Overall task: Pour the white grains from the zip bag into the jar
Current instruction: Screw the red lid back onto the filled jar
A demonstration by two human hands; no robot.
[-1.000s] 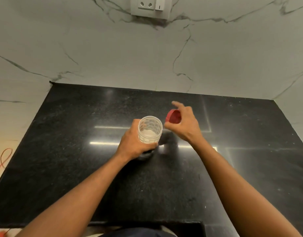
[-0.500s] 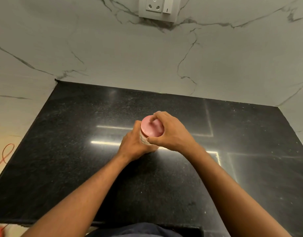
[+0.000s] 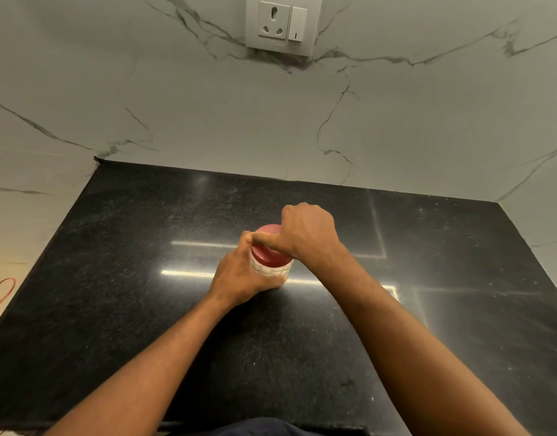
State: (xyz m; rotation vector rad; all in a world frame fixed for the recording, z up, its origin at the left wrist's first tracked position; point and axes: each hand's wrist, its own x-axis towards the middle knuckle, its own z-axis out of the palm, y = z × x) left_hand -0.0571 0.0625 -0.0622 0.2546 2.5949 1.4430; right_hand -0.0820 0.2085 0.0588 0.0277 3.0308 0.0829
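A clear dimpled jar stands upright on the black counter near its middle. A red lid sits on top of the jar. My left hand wraps around the jar's left side and holds it. My right hand grips the lid from the right and above, thumb across its near edge. The jar's contents are hidden by the lid and my hands. No zip bag is in view.
A marble wall rises behind the counter, with a socket and switch plate high up. An orange cord lies off the counter's left edge. Marble side walls flank the counter.
One second ago the jar was uncovered and my right hand held the red lid beside it. The lid came down onto the jar, and my right hand has turned on it since.
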